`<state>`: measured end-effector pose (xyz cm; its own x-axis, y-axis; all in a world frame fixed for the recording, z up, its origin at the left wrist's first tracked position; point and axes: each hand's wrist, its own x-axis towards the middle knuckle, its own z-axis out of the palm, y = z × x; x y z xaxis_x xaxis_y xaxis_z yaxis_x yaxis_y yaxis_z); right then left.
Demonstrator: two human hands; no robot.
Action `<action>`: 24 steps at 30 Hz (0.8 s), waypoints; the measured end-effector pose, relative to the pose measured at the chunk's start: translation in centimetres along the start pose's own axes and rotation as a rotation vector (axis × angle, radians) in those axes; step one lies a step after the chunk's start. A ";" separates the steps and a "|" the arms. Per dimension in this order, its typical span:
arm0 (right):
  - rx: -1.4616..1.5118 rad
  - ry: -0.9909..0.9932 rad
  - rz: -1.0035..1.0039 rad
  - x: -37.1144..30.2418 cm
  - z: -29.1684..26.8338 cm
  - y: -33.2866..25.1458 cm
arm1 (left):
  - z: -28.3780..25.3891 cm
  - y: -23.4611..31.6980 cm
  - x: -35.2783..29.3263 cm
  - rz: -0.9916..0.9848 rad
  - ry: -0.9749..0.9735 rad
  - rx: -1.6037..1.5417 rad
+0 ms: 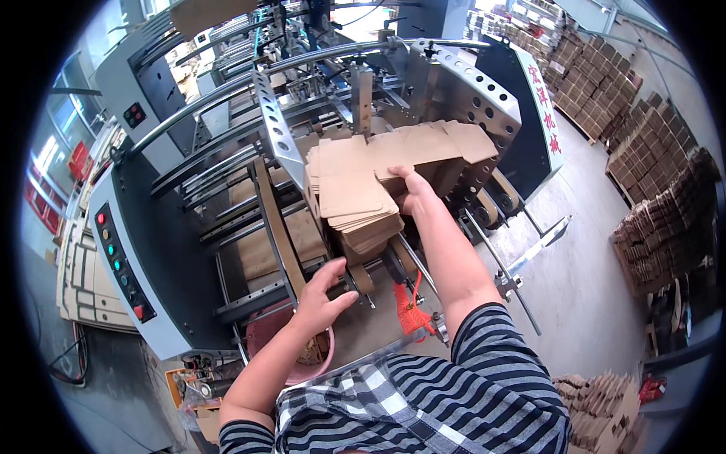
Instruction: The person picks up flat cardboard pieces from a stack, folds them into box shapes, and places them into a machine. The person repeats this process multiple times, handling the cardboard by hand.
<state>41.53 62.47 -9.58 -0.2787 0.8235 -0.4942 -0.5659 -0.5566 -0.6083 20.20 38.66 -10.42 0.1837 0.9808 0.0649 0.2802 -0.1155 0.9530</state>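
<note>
A stack of brown die-cut cardboard blanks (352,174) lies in the feeder between two perforated metal side plates (278,129). My right hand (408,188) grips the stack at its inner notch, the thumb on top and the other fingers hidden by the cardboard. Nearer to me, my left hand (324,299) is open and holds nothing, its thumb and fingers apart, just below the stack's front left corner. The blanks at the front fan out slightly unevenly.
A dark side panel with coloured buttons (121,261) stands left. Below my left hand is a pink tub (330,356). An orange-red object (411,310) hangs by the metal rods. Bundled cardboard (597,72) stands at right, more cardboard sheets (91,280) at left and cut blanks (601,412) lower right.
</note>
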 end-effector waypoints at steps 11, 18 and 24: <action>-0.057 0.579 -0.670 -4.0 -8.4 -9.8 | 2.0 4.4 6.3 0.510 0.319 0.738; -0.338 0.577 -0.568 -1.0 -7.9 -14.5 | 3.0 3.7 5.5 0.465 0.226 0.773; -0.902 0.651 -0.540 -3.1 -7.6 -14.6 | 2.8 4.2 5.3 0.498 0.259 0.864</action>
<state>56.57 67.20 -3.87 0.4080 0.9067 -0.1067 0.3204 -0.2517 -0.9132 24.95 42.99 -6.90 0.2840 0.7829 0.5535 0.8288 -0.4907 0.2689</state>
